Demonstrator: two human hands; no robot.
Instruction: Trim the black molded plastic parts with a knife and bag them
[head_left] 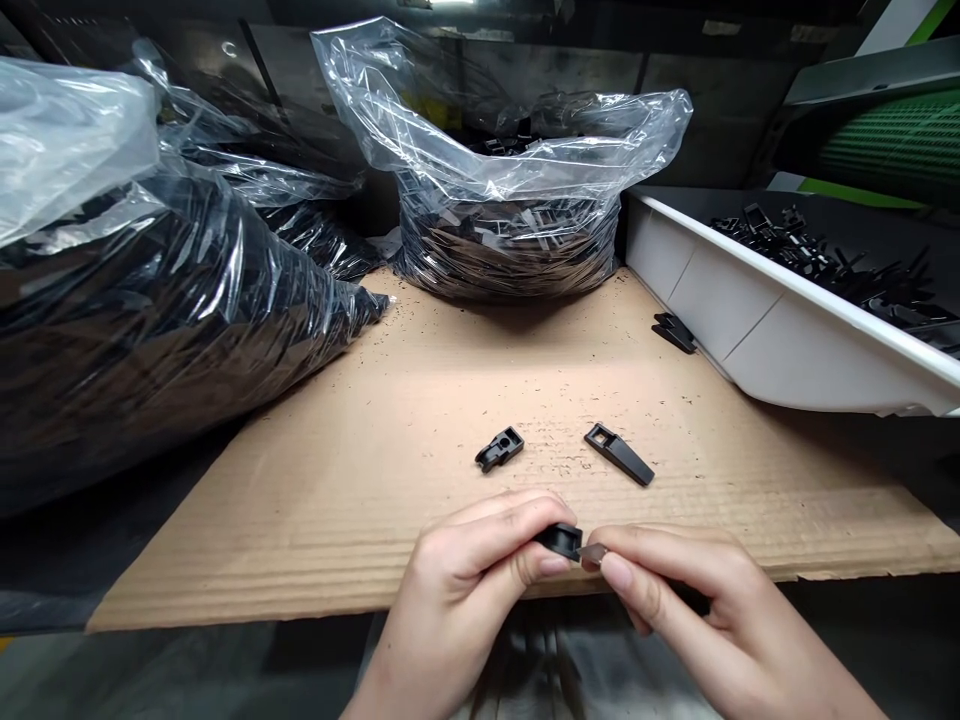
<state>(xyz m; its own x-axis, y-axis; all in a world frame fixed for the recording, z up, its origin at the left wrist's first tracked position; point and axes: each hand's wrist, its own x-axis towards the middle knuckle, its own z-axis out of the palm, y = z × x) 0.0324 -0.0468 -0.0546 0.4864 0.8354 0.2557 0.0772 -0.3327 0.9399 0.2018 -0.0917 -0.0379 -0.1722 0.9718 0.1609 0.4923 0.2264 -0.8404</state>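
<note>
My left hand (480,565) pinches a small black plastic part (561,540) between thumb and fingers at the near edge of a cardboard sheet (360,480). My right hand (675,590) meets it from the right, its thumb and forefinger closed on a small thin piece (594,552) that touches the black part. Two more black plastic parts lie on the cardboard just beyond the hands: a short one (499,449) and a longer flat one (619,454).
Clear plastic bags full of black parts stand at the left (150,300) and at the back middle (510,200). A white tray (765,320) holding several black parts stands at the right, with one loose black part (673,332) beside its wall.
</note>
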